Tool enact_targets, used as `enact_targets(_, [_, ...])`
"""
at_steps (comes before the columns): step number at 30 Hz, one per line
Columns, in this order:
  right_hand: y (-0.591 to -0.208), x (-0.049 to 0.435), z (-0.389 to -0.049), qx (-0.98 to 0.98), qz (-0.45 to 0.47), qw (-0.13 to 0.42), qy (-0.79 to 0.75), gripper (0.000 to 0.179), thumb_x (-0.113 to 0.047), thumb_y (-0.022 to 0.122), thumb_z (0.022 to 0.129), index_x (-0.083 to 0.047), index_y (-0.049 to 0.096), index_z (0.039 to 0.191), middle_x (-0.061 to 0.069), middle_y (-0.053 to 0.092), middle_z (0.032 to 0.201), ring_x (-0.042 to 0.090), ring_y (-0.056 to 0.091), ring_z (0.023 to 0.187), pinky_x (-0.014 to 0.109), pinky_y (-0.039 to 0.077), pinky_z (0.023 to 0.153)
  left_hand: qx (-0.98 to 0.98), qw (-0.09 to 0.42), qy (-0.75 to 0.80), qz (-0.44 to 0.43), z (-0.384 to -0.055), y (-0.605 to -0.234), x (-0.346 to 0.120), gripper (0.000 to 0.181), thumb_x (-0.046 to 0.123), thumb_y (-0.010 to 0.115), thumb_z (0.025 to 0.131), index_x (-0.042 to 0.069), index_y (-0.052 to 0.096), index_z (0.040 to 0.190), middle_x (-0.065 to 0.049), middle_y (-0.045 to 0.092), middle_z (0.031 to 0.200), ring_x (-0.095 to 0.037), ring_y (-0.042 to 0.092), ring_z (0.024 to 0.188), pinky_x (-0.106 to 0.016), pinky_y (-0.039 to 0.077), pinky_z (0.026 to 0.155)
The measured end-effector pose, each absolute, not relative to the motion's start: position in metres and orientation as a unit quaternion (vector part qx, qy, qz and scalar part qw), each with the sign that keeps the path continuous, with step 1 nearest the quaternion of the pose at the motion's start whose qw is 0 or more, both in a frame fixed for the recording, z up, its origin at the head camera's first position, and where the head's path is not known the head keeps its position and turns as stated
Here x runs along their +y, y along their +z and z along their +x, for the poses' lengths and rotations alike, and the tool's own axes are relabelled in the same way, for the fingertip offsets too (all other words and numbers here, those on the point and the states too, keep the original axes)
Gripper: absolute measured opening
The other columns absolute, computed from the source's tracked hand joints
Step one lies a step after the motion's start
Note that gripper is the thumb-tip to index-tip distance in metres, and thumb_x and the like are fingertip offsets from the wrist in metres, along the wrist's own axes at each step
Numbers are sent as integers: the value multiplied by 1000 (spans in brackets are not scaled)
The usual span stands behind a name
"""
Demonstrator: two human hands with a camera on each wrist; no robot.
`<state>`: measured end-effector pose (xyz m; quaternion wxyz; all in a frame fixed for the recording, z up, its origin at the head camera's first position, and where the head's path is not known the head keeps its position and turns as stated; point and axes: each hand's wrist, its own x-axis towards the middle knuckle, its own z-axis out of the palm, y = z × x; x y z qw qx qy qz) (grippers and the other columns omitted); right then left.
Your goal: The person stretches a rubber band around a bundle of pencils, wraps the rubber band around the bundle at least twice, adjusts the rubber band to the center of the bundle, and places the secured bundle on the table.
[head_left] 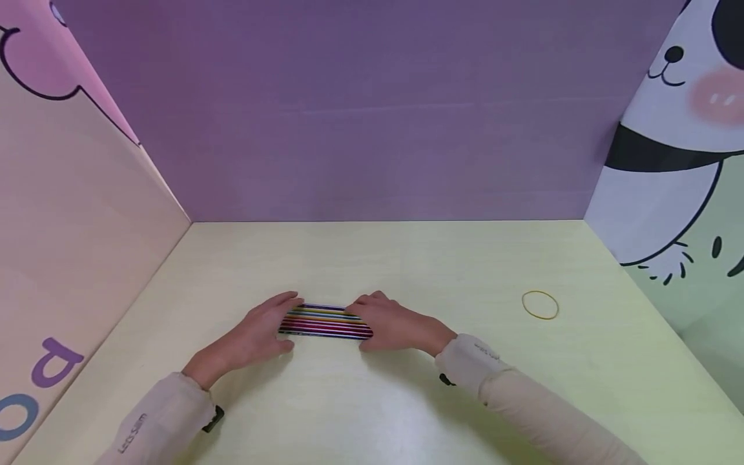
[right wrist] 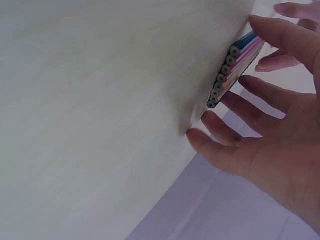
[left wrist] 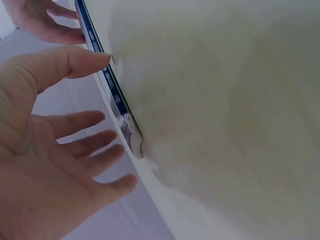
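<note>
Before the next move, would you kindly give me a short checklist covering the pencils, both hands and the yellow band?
1. Pencils side by side: ok, they lie in one row.
2. Left hand placed: ok, at the row's left end.
3. Right hand placed: ok, at the row's right end.
4. Tips level at both ends: cannot tell, the hands partly hide them from the head view.
5. Yellow band in view: ok, an open loop on the table to the right.
6. Yellow band in hand, if wanted next: not ok, it lies apart from both hands.
</note>
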<state>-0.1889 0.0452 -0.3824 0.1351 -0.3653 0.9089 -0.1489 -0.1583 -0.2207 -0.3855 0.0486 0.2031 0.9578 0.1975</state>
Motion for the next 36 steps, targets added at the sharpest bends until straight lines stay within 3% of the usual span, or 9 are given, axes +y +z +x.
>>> enact_targets(7, [-387, 46, -194, 912, -363, 116, -150, 54, -12, 70, 87, -17, 54, 138, -3, 56, 121, 20, 44, 113, 35, 43, 93, 958, 66, 200, 192, -166, -388, -216, 71, 1, 74, 79, -5, 45, 143, -22, 50, 143, -38, 51, 126, -52, 43, 105])
enact_targets(14, [-386, 41, -193, 919, -352, 106, -143, 52, -12, 72, 86, -12, 56, 135, -1, 59, 120, 19, 47, 109, 28, 45, 91, 964, 56, 166, 200, -170, -387, -214, 69, 5, 77, 80, -6, 46, 142, -22, 52, 140, -37, 53, 123, -51, 45, 103])
enact_targets(21, [-385, 41, -190, 921, -332, 114, -168, 51, -10, 74, 85, -12, 57, 133, -1, 60, 117, 17, 46, 108, 26, 45, 90, 962, 89, 161, 200, -171, -377, -210, 60, 4, 77, 81, -2, 54, 136, -16, 57, 132, -29, 57, 109, -44, 51, 92])
enact_targets(29, [-390, 47, -189, 912, -326, 123, -215, 45, -5, 73, 85, -10, 60, 128, -2, 63, 116, 17, 47, 110, 27, 44, 92, 965, 100, 136, 202, -169, -366, -194, 43, -1, 73, 79, -1, 60, 120, -7, 59, 107, -20, 53, 88, -36, 49, 79])
enact_targets(36, [-390, 50, -191, 913, -320, 126, -221, 40, -4, 71, 88, -13, 62, 126, -4, 61, 110, 15, 48, 109, 27, 45, 91, 971, 104, 102, 189, -168, -365, -191, 42, -2, 73, 80, 0, 59, 119, -8, 60, 108, -21, 54, 89, -38, 50, 80])
